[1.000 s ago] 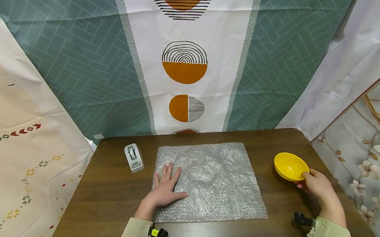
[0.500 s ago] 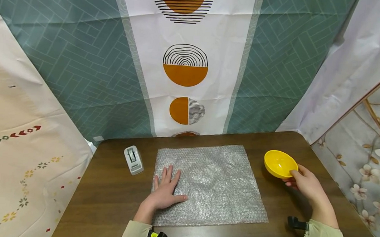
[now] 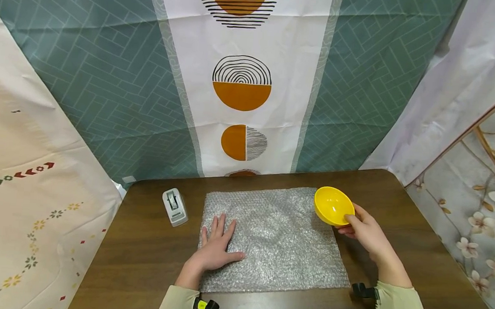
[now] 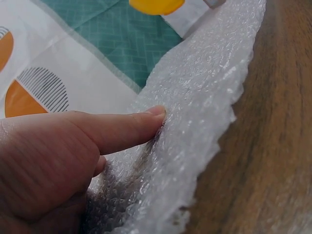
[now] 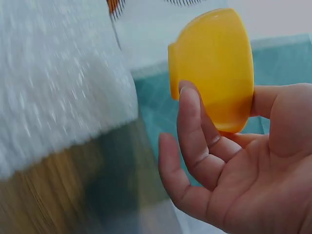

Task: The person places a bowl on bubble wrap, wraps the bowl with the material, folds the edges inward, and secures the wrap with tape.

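Observation:
A sheet of bubble wrap [image 3: 276, 240] lies flat on the brown wooden table. My left hand [image 3: 214, 251] rests on its left part with fingers spread; in the left wrist view the thumb [image 4: 131, 130] touches the wrap near its front edge. My right hand [image 3: 367, 231] holds a yellow bowl [image 3: 333, 206] by its near right side, thumb over the rim and fingers beneath. The bowl hangs above the table, over the wrap's right edge in the head view. From the right wrist view, the bowl's outer wall and foot [image 5: 214, 68] show, with the fingers curled against them.
A white and grey tape dispenser [image 3: 175, 207] stands on the table [image 3: 142, 247] to the left of the wrap. Patterned cloth [image 3: 250, 94] hangs behind the table's back edge. More cloth hangs at the left and right sides.
My right hand has carried the yellow bowl leftward from the table's right side to the wrap's right edge. The left hand stays in place on the bubble wrap.

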### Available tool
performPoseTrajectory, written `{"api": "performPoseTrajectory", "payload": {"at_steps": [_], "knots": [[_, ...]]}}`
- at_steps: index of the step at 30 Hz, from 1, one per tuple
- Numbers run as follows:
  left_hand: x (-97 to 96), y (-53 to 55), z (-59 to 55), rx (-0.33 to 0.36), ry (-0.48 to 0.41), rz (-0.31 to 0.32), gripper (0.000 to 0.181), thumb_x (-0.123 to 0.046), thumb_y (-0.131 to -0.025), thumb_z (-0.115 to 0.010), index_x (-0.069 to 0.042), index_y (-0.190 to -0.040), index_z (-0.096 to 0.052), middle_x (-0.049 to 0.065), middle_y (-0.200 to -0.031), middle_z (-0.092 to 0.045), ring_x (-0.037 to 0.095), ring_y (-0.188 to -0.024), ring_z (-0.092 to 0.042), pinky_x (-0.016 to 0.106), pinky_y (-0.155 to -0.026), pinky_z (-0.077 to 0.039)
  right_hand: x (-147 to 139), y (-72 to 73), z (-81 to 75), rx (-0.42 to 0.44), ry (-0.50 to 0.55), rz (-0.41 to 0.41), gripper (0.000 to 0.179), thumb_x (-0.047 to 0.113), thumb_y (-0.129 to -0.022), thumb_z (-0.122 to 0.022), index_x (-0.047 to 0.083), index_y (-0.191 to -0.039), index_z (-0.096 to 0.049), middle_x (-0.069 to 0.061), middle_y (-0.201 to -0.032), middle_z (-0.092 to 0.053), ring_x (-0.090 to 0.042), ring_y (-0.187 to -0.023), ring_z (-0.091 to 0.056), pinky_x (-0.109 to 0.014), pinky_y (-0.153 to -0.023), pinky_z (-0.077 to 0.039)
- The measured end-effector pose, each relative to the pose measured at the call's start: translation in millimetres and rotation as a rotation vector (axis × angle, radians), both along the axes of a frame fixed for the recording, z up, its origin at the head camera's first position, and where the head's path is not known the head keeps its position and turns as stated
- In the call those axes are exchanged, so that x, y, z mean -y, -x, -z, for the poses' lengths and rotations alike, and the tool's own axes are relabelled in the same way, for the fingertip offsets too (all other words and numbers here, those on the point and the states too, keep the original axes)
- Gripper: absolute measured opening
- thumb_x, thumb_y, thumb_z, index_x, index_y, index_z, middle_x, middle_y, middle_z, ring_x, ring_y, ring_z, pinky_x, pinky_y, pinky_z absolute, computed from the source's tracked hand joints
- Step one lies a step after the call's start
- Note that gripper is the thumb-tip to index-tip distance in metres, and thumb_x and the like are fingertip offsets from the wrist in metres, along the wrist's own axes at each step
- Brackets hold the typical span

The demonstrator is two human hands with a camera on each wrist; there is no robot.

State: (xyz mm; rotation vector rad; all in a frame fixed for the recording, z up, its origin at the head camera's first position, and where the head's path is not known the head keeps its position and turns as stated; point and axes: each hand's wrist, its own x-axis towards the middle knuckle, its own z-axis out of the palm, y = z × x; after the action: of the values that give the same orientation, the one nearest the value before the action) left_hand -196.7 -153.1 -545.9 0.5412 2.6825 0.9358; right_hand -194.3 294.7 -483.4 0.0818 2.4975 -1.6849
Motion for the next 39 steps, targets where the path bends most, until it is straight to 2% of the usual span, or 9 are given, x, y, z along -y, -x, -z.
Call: {"api": "performPoseTrajectory", "payload": {"at_steps": [3,6,11,15,23,29,35,39], "knots": [[-0.6,-0.6,-2.5,0.005,0.003,0.0,0.108,-0.062,-0.092,-0.075,-0.005,-0.17,-0.026,0.028,-0.176,0.006,0.049,-0.16,0.013,0.076,-0.117,0.015,12,-0.9,-0.6,0.006,0.025,-0.023,0.064,0.021,-0.115,-0.047,-0.01,-0.164,-0.02,-0.029,-0.127,-0.062,-0.027,-0.094,-0.072,-0.028,-0.082,-0.059],[-0.8,0.0,-0.1,0.005,0.014,-0.005,0.109,-0.064,-0.092,-0.074,-0.006,-0.17,-0.026,0.027,-0.176,0.006,0.047,-0.161,0.014,0.075,-0.117,0.015,18,-0.8,-3.4,-0.002,0.023,-0.051,0.066,0.021,-0.115,-0.048,-0.01,-0.165,-0.019,-0.03,-0.128,-0.062,-0.03,-0.094,-0.073,-0.031,-0.083,-0.061],[0.4,1.9,5.7,0.013,0.024,-0.002,0.11,-0.068,-0.092,-0.071,-0.01,-0.172,-0.022,0.023,-0.177,0.01,0.044,-0.161,0.018,0.074,-0.117,0.018,21,-0.9,-14.0,-0.038,-0.009,-0.045,0.065,0.022,-0.115,-0.048,-0.009,-0.165,-0.02,-0.032,-0.135,-0.058,-0.029,-0.094,-0.072,-0.029,-0.083,-0.061],[0.3,3.5,3.6,0.034,0.056,-0.008,0.109,-0.066,-0.093,-0.072,-0.012,-0.172,-0.021,0.021,-0.177,0.011,0.042,-0.161,0.018,0.073,-0.118,0.017,27,2.5,-22.6,-0.054,0.0,-0.063,0.065,0.022,-0.115,-0.049,-0.008,-0.166,-0.021,-0.031,-0.137,-0.057,-0.028,-0.096,-0.073,-0.029,-0.084,-0.06],[-1.5,3.7,-1.6,0.036,0.075,-0.012,0.107,-0.063,-0.094,-0.074,-0.012,-0.172,-0.022,0.021,-0.177,0.009,0.043,-0.161,0.016,0.074,-0.119,0.013,45,13.0,-33.0,-0.114,-0.021,-0.133,0.063,0.02,-0.113,-0.054,-0.009,-0.163,-0.029,-0.028,-0.132,-0.062,-0.038,-0.099,-0.074,-0.045,-0.09,-0.062],[-1.4,2.9,7.0,0.011,0.031,-0.015,0.108,-0.063,-0.092,-0.075,-0.011,-0.171,-0.024,0.021,-0.177,0.009,0.044,-0.161,0.016,0.074,-0.117,0.017,54,13.5,-28.6,-0.093,-0.029,-0.183,0.063,0.021,-0.113,-0.056,-0.008,-0.163,-0.031,-0.026,-0.132,-0.063,-0.034,-0.098,-0.072,-0.04,-0.089,-0.062],[-1.7,2.5,2.7,0.026,0.052,-0.018,0.106,-0.062,-0.093,-0.074,-0.012,-0.172,-0.022,0.021,-0.177,0.01,0.042,-0.161,0.017,0.074,-0.118,0.016,54,12.7,-21.0,-0.058,-0.084,-0.238,0.063,0.018,-0.111,-0.057,-0.01,-0.162,-0.031,-0.024,-0.129,-0.065,-0.031,-0.093,-0.072,-0.045,-0.092,-0.062],[0.6,1.1,-0.1,0.019,0.015,-0.006,0.107,-0.063,-0.093,-0.073,-0.008,-0.171,-0.023,0.025,-0.177,0.008,0.046,-0.16,0.017,0.075,-0.117,0.017,51,13.5,-18.1,-0.043,-0.14,-0.242,0.062,0.017,-0.11,-0.056,-0.01,-0.161,-0.033,-0.021,-0.123,-0.067,-0.027,-0.088,-0.071,-0.049,-0.092,-0.06]]}}
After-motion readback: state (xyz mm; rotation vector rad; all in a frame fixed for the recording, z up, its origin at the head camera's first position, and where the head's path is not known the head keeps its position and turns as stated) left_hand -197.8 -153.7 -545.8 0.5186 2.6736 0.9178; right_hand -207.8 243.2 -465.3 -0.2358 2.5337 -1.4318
